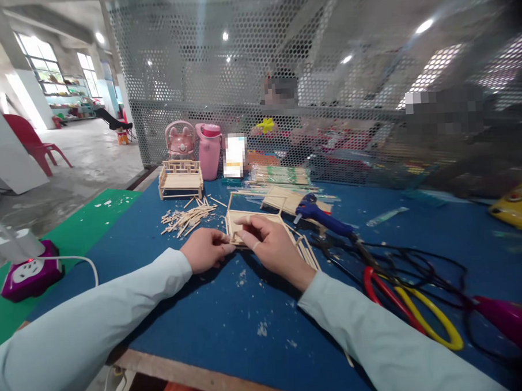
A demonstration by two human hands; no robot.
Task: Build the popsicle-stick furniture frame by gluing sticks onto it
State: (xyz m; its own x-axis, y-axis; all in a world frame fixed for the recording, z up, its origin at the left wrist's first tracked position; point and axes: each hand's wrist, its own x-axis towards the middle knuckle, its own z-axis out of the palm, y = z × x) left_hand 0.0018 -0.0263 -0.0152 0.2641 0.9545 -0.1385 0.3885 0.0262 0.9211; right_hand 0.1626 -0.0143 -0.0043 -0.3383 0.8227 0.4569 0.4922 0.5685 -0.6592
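Note:
A small frame of thin wooden sticks (pixel 257 213) stands on the blue tabletop, partly covered by my hands. My left hand (pixel 206 250) is closed at its near left corner, thumb and fingertips pinching there. Over the front of the same piece, my right hand (pixel 269 241) has its thumb and fingers bent together at that corner; whatever tiny piece they pinch is hidden. Just left lies a heap of short cut sticks (pixel 190 217). Behind the heap is a miniature wooden bench (pixel 181 179). Further stick pieces (pixel 306 248) lie beneath and beside my right wrist.
A blue glue gun (pixel 325 216), black cables and red-and-yellow-handled pliers (pixel 426 321) lie on the right. Behind stand a pink bottle (pixel 210 151), a lit phone (pixel 234 156) and bundled sticks (pixel 279 174), before a perforated metal screen (pixel 203 65). A purple power socket (pixel 31 272) sits left.

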